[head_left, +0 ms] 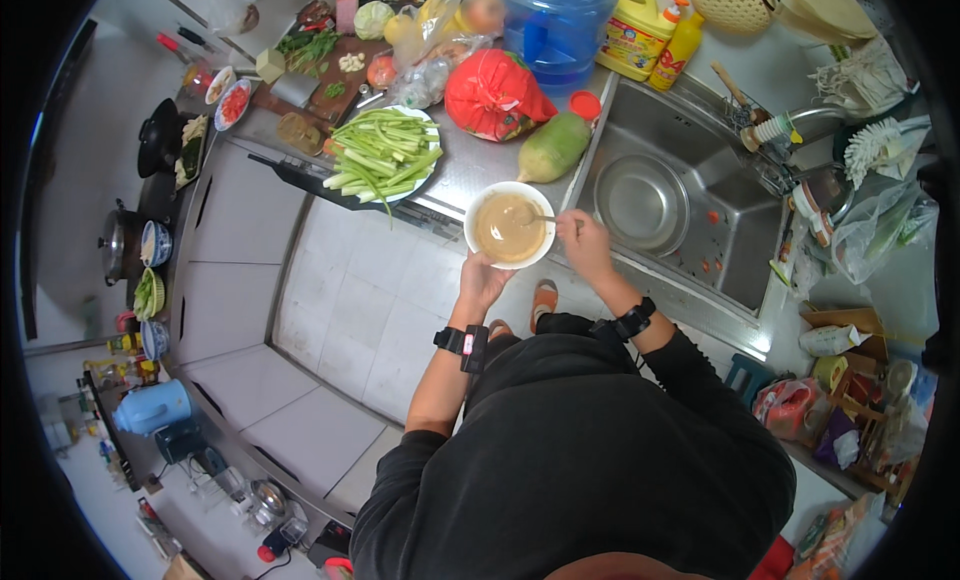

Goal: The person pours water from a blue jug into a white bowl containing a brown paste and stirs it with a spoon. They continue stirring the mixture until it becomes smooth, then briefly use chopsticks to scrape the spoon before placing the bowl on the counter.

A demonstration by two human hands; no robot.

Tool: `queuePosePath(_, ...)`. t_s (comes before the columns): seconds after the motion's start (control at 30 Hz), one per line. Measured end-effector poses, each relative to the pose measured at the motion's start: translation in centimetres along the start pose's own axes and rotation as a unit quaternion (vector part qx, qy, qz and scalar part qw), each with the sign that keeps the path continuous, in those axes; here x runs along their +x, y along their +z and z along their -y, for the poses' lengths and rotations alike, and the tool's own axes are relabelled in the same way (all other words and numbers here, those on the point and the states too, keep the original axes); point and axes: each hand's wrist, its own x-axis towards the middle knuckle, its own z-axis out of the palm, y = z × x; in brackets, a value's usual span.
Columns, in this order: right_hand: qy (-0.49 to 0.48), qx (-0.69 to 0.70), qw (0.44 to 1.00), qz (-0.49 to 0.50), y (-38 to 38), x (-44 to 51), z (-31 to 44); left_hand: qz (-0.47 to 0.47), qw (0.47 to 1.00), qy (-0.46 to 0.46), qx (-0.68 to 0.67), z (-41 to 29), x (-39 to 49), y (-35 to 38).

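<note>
A white bowl (548, 251) of tan liquid rests in my left hand (484, 280), whose fingers curl round its near side and underneath. My right hand (584, 242) grips the handle of a spoon (541, 218); the spoon's head dips into the liquid. Just beyond the bowl, a green radish (555, 146) lies on the counter beside a knotted red plastic bag (495, 96). Left of the bowl, cut green stalks (386, 152) are heaped on a white plate (433, 176). The bowl is held up by the counter's front edge.
At the right is a steel sink (731, 238) with a metal basin (642, 205) in it. A blue water jug (556, 24) and a yellow detergent jug (636, 32) stand behind. Farther left are a wooden cutting board (319, 92) and a stove-side pot (120, 242).
</note>
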Motion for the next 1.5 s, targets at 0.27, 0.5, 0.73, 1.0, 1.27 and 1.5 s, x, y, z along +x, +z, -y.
queuePosePath(0.27, 0.006, -0.028, 0.998, 0.057, -0.1, 1.8, 0.4, -0.017, 0.999, -0.006, -0.032, -3.4, 3.0, 1.1)
queuePosePath(0.5, 0.027, 0.075, 0.997, 0.020, 4.5, 4.1, 0.4, -0.039, 0.999, -0.005, -0.008, -6.6, 4.3, 2.6)
queuePosePath(0.73, 0.026, 0.064, 0.995, -0.069, 4.9, 5.4, -0.4, -0.069, 0.968, 0.007, 0.241, -8.2, 3.9, 1.7)
queuePosePath(1.0, 0.160, 0.141, 0.973, -0.092, 6.5, 5.4, -1.1, -0.064, 0.955, 0.014, 0.290, -8.8, 4.7, 1.1)
queuePosePath(1.27, 0.157, 0.171, 0.964, -0.128, 7.0, 7.3, -0.3, -0.066, 0.956, 0.006, 0.287, -9.0, 4.6, 1.3)
queuePosePath(1.5, 0.178, 0.138, 0.967, -0.117, 7.2, 3.9, -0.6, -0.057, 0.961, 0.025, 0.270, -8.7, 4.7, 1.3)
